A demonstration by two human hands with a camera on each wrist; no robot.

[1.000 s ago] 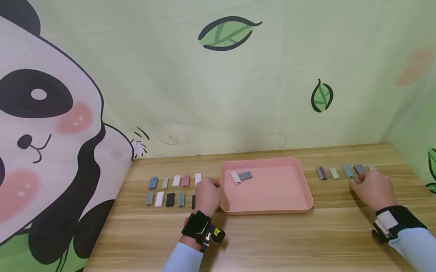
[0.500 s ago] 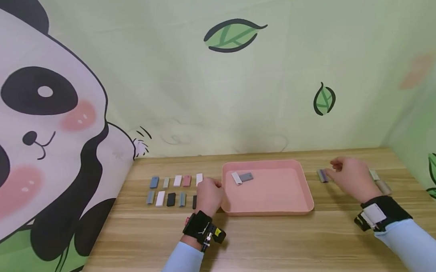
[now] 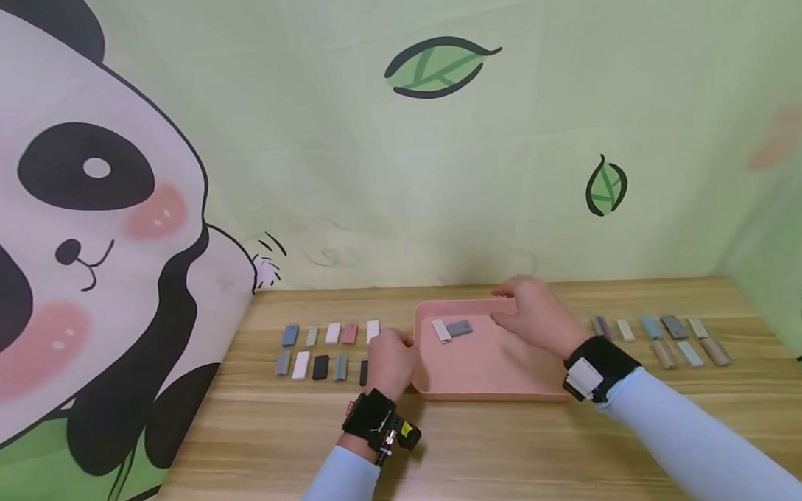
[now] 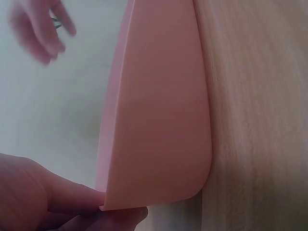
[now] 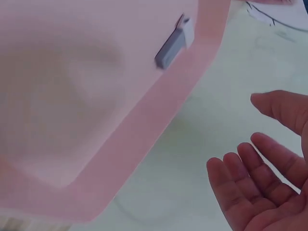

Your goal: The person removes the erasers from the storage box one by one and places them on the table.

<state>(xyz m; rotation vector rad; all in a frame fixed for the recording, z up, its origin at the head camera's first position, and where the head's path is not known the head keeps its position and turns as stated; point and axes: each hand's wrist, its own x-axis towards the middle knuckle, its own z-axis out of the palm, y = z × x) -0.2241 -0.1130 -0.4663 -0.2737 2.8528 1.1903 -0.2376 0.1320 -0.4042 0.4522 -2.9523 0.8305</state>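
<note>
My left hand (image 3: 390, 361) pinches the left rim of a shallow pink tray (image 3: 485, 373); the left wrist view shows thumb and finger on either side of the tray's wall (image 4: 159, 120). Over the tray's right part hovers my right hand (image 3: 543, 319). Its fingers (image 5: 264, 178) are spread and loosely bent, with nothing between them in the right wrist view. Inside the tray, a whitish flat piece (image 3: 441, 330) touches a grey flat piece (image 3: 460, 328) with a small hole, like USB sticks.
Left of the tray lie two rows of small flat pieces, including a blue one (image 3: 290, 335) and a black one (image 3: 321, 367). More pieces lie at the right, among them a grey one (image 3: 673, 326) and a brown one (image 3: 716, 351). A printed cloth (image 3: 319, 172) stands behind the table.
My right hand has moved left from the right-hand pieces to above the tray, uncovering those pieces. The left hand stays on the tray's rim. The head view has shifted slightly.
</note>
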